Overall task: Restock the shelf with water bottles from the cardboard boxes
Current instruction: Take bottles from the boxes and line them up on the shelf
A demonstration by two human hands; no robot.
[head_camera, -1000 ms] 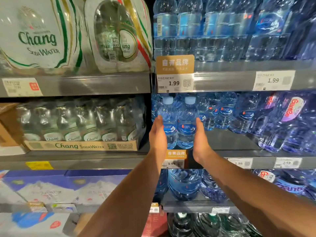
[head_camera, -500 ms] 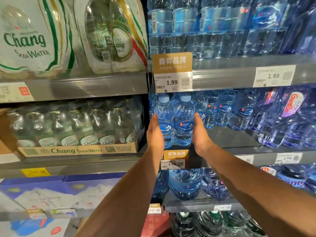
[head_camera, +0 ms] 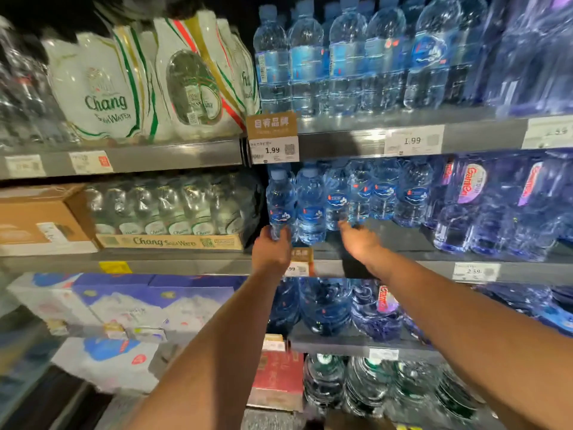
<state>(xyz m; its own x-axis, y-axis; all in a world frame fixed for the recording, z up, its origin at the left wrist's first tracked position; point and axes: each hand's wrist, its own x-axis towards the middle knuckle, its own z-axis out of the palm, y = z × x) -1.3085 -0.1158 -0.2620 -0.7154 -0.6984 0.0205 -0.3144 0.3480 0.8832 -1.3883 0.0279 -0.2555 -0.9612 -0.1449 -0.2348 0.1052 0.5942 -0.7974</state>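
Small blue-capped water bottles stand in a row on the middle shelf (head_camera: 403,270). My left hand (head_camera: 270,250) grips the base of the leftmost bottle (head_camera: 280,202) at the shelf's front edge. A second bottle (head_camera: 311,209) stands right beside it, untouched. My right hand (head_camera: 358,242) reaches in further right with fingers stretched out, its fingertips at the foot of a third bottle (head_camera: 336,198); whether they touch is blurred.
An open cardboard box (head_camera: 37,218) and a Chang soda water tray (head_camera: 169,242) sit on the left shelf. Larger bottles (head_camera: 465,206) fill the right side, tall bottles (head_camera: 310,63) the shelf above. A price tag (head_camera: 300,263) hangs between my hands.
My hands no longer press the bottle pair from both sides. The right hand has come away and moved right; the left hand has slid down to the left bottle's base. The view shifted.
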